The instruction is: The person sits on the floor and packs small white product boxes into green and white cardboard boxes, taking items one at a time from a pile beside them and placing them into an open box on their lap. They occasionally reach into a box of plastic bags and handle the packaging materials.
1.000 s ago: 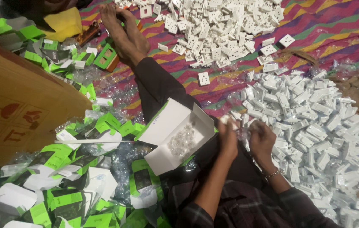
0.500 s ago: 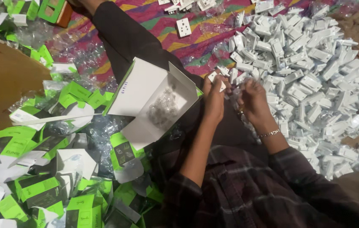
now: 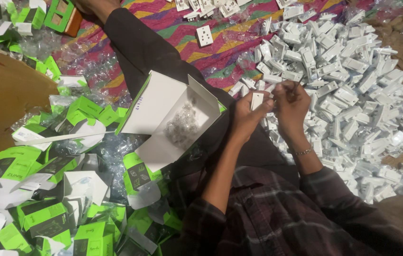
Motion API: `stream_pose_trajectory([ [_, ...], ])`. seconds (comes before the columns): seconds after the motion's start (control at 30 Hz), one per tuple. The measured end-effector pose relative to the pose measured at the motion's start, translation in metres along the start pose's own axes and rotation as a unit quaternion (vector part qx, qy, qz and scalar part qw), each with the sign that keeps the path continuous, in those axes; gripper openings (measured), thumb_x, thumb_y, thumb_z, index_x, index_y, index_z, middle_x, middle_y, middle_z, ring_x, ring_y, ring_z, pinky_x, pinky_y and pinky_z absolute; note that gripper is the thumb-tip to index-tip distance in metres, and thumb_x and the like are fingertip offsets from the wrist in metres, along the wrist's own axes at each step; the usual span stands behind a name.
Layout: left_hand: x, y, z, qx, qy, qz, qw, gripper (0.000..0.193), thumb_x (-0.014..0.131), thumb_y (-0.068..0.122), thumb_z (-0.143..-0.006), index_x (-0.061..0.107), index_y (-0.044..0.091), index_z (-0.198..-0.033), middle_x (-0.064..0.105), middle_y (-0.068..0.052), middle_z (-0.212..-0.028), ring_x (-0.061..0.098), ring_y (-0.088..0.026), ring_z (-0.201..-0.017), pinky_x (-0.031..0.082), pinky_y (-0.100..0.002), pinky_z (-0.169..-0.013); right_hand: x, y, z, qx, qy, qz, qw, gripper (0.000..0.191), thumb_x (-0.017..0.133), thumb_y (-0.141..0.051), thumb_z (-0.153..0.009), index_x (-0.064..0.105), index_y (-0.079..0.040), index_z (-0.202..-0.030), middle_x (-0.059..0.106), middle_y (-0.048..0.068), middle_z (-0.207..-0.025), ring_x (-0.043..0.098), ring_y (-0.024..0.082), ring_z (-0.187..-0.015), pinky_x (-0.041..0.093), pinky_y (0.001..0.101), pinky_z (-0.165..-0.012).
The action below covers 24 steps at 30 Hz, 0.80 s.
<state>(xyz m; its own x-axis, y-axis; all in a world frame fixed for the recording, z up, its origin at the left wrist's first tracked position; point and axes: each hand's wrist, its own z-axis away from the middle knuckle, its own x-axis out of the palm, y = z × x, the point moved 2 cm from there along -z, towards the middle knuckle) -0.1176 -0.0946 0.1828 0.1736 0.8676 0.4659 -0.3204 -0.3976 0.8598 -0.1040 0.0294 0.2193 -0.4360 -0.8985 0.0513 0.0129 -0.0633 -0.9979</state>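
My left hand (image 3: 248, 114) holds a small white plastic switch part (image 3: 257, 100) upright between thumb and fingers. My right hand (image 3: 290, 102), a thin bracelet on its wrist, is closed on a thin dark tool (image 3: 295, 87) whose tip meets the part. Both hands hover over my lap, at the near edge of a big heap of white plastic parts (image 3: 348, 80). An open white and green carton (image 3: 170, 121) rests on my left leg, with clear plastic bits inside.
Many green and white empty boxes (image 3: 45, 199) and clear wrappers litter the left side. A brown cardboard sheet (image 3: 2, 104) lies at far left. A striped colourful cloth (image 3: 187, 38) covers the floor, with loose white switch plates (image 3: 204, 35) on it.
The view has shifted, so the scene sits lower and more to the right in frame. My hands stay together on the white part, now raised a little towards the heap.
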Motion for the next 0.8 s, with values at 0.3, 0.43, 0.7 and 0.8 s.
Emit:
stream_pose_trajectory([
  [0.3,-0.003,-0.005,-0.003,0.035,0.064,0.029,0.997,0.023,0.070,0.004,-0.093,0.064,-0.001,-0.115,0.069,-0.006,-0.094,0.066,-0.011,-0.080,0.053,-0.026,-0.072,-0.009,-0.034,0.013,-0.124,0.013,0.112,0.986,0.014,0.075,-0.008,-0.097,0.066,0.000,-0.106,0.062,-0.003,-0.090,0.052,0.003,-0.075,0.041,0.0206,-0.063],
  [0.43,-0.006,-0.011,-0.006,0.072,0.072,0.010,0.995,0.022,0.068,0.002,-0.092,0.065,-0.001,-0.114,0.069,-0.006,-0.098,0.066,-0.011,-0.088,0.054,-0.026,-0.078,-0.020,-0.016,0.010,-0.163,-0.142,0.268,0.939,0.015,0.078,-0.006,-0.092,0.077,0.002,-0.105,0.066,0.004,-0.080,0.055,0.009,-0.066,0.041,0.0268,-0.058],
  [0.7,-0.003,0.002,-0.009,0.106,0.090,-0.097,0.986,0.014,0.073,0.006,-0.089,0.069,0.001,-0.101,0.067,-0.003,-0.093,0.061,-0.010,-0.086,0.051,-0.027,-0.077,-0.009,0.004,0.004,-0.131,-0.048,0.200,0.970,0.011,0.074,-0.008,-0.097,0.069,0.000,-0.103,0.070,0.009,-0.088,0.064,0.013,-0.078,0.051,0.0287,-0.069],
  [0.8,0.000,0.008,-0.007,0.122,0.089,-0.087,0.985,0.013,0.072,0.004,-0.088,0.069,0.000,-0.101,0.068,-0.003,-0.094,0.062,-0.011,-0.088,0.052,-0.028,-0.080,-0.007,-0.012,0.006,-0.249,-0.063,0.320,0.912,0.010,0.070,-0.006,-0.094,0.073,-0.002,-0.102,0.070,0.012,-0.098,0.066,0.016,-0.085,0.053,0.0302,-0.072],
])
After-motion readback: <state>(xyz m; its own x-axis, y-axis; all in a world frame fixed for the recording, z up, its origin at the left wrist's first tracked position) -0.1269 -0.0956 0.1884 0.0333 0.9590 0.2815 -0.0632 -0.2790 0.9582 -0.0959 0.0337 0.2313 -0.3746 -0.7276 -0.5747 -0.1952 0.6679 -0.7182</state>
